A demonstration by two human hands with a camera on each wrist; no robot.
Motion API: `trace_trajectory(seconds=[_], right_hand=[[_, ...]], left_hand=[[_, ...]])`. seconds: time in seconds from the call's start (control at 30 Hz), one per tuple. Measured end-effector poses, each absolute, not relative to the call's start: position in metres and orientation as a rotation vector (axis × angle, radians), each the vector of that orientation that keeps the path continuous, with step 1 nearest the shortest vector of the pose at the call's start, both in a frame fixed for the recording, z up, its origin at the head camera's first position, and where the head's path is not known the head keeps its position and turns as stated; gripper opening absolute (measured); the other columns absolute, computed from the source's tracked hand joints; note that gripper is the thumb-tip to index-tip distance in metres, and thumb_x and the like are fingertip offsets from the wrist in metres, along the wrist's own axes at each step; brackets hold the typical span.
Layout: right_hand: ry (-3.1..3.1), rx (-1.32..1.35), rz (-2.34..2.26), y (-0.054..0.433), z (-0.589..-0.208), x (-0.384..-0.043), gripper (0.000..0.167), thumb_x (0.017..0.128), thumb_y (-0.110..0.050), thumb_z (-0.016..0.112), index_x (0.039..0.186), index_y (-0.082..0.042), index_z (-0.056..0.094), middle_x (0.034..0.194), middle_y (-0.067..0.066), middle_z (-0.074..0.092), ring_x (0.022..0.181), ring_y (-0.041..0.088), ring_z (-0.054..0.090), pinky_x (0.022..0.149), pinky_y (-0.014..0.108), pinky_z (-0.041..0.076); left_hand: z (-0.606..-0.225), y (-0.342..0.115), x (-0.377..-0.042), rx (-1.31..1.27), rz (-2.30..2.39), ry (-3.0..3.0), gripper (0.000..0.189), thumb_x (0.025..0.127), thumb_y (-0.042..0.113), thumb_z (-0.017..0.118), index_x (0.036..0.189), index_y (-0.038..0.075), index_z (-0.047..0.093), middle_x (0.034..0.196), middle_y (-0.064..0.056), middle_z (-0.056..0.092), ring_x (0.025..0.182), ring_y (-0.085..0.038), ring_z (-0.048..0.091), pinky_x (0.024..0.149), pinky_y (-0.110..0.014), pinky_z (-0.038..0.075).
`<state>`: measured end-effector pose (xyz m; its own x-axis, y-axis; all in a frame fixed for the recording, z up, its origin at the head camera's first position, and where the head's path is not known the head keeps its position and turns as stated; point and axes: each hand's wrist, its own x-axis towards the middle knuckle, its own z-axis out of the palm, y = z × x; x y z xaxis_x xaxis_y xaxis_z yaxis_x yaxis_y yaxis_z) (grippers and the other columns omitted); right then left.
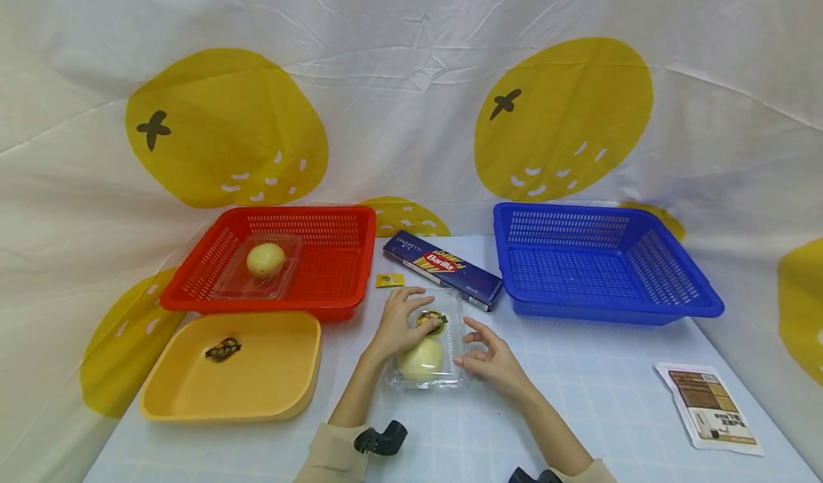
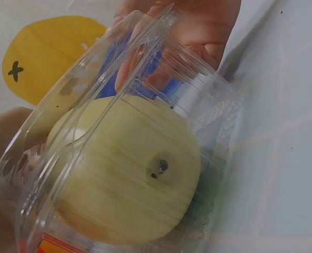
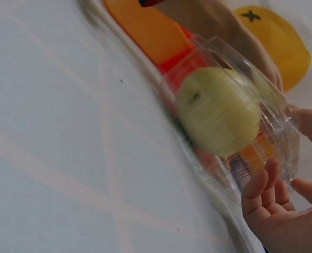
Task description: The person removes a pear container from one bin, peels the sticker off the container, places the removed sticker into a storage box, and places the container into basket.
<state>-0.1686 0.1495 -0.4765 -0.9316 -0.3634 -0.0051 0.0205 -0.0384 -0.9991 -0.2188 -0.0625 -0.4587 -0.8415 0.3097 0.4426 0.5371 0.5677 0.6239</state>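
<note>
A clear plastic clamshell box (image 1: 450, 369) lies on the table with a pale yellow round fruit (image 1: 421, 360) inside, seen close through its walls in both wrist views. Across the lid from the left rests my left hand (image 1: 401, 326), its thumb out over the dark round label (image 1: 431, 322). At the box's right edge is my right hand (image 1: 491, 360), fingers apart and lightly bent, fingertips right at the rim. The right wrist view shows the right hand's fingers (image 3: 264, 197) beside the box's side; the lid is down over the fruit.
Behind the box lie a spaghetti carton (image 1: 444, 269) and a small yellow packet (image 1: 389, 280). A red basket (image 1: 334, 254) with another boxed fruit (image 1: 266, 260) and a yellow tray (image 1: 257, 376) stand left. A blue basket (image 1: 579, 276) and a pouch (image 1: 710, 408) are right.
</note>
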Motion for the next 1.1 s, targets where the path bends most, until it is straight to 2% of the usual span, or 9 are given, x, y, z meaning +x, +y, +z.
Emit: trace_trajectory(seconds=[0.47, 0.9, 1.1], right_hand=[[1.963, -0.428, -2.059, 0.1504, -0.4782, -0.1687, 0.078, 0.081, 0.001, 0.066, 0.145, 0.005, 0.021, 0.112, 0.021, 0.036, 0.070, 0.007, 0.058, 0.060, 0.018, 0.046], [1.941, -0.406, -2.080, 0.1500, -0.4799, -0.1703, 0.078, 0.080, 0.004, 0.066, 0.144, 0.005, 0.022, 0.111, 0.020, 0.036, 0.067, 0.006, 0.055, 0.059, 0.018, 0.045], [1.948, -0.411, -2.079, 0.1500, -0.4805, -0.1705, 0.078, 0.080, 0.006, 0.065, 0.145, 0.005, 0.022, 0.111, 0.020, 0.036, 0.067, 0.006, 0.056, 0.059, 0.017, 0.045]], left_hand=[[-0.4591, -0.0627, -0.2191, -0.731, -1.102, -2.489, 0.025, 0.079, 0.013, 0.071, 0.101, 0.002, 0.072, 0.117, -0.016, 0.058, 0.115, -0.036, 0.043, 0.099, -0.054, 0.028], [-0.4575, -0.0638, -0.2186, -0.716, -1.128, -2.527, 0.015, 0.078, 0.017, 0.073, 0.091, 0.009, 0.076, 0.119, -0.014, 0.058, 0.118, -0.034, 0.041, 0.102, -0.052, 0.027], [-0.4585, -0.0635, -0.2184, -0.718, -1.114, -2.509, 0.026, 0.077, 0.017, 0.073, 0.100, 0.004, 0.073, 0.119, -0.015, 0.058, 0.118, -0.035, 0.042, 0.101, -0.053, 0.028]])
